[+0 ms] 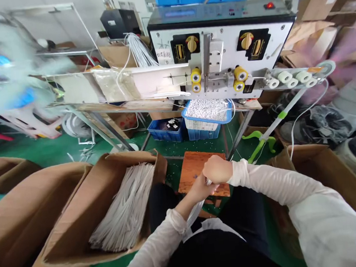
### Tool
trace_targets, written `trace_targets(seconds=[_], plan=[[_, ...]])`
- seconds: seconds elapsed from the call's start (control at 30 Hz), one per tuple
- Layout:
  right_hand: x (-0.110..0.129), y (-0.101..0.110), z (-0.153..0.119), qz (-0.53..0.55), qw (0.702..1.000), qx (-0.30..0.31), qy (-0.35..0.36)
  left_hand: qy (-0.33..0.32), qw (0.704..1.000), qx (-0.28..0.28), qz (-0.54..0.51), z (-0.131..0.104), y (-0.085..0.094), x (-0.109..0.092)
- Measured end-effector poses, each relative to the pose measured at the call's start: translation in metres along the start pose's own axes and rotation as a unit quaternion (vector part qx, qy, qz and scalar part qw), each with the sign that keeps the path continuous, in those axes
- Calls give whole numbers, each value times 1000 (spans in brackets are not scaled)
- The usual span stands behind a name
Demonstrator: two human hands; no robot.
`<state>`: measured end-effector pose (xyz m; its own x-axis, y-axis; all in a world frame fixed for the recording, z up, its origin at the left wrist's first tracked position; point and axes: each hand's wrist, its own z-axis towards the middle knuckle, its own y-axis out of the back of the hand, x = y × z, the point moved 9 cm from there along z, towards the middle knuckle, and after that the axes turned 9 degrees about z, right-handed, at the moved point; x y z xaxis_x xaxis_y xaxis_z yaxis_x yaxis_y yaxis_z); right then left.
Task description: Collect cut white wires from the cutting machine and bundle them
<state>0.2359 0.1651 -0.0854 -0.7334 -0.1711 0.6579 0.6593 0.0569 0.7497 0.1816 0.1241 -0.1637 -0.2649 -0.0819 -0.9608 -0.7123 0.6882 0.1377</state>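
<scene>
My left hand (199,189) is closed around a bundle of white wires (194,216), whose lower part hangs down toward my lap. Just above it, my right hand (218,169) is curled over the upper end of the same bundle, and its fingers are mostly hidden. Both hands touch each other over a small wooden stool (189,170) between my knees. To the left, a cardboard box (70,228) holds many long white wires (125,210) lying lengthwise.
A wire-cutting machine (218,29) with yellow rollers stands ahead on a bench. Below it, a blue basket (226,116) holds small white bits beside a blue bin (162,135). An open cardboard box (336,177) is at my right. A green-legged stand (277,119) guides a wire.
</scene>
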Motion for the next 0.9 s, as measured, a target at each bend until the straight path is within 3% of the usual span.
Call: trace_targets(seconds=[0.1, 0.17, 0.23, 0.3, 0.4, 0.53, 0.9], plan=[[24, 24, 6, -55, 990, 86, 97, 11, 997, 30, -68, -3, 7, 10], [38, 50, 4, -45, 977, 110, 177, 12, 986, 38, -160, -7, 16, 11], [38, 77, 3, 22, 977, 75, 199, 20, 970, 45, -239, -11, 25, 11], [26, 88, 2, 108, 978, 23, 176, 23, 957, 57, -284, -15, 30, 7], [13, 68, -1, 208, 966, -13, 154, 23, 945, 81, -317, -18, 32, 3], [19, 39, 2, 263, 950, -36, 162, 30, 934, 109, -339, -21, 28, 3], [19, 29, 12, 330, 932, -63, 134, 34, 933, 90, -346, -21, 29, 11]])
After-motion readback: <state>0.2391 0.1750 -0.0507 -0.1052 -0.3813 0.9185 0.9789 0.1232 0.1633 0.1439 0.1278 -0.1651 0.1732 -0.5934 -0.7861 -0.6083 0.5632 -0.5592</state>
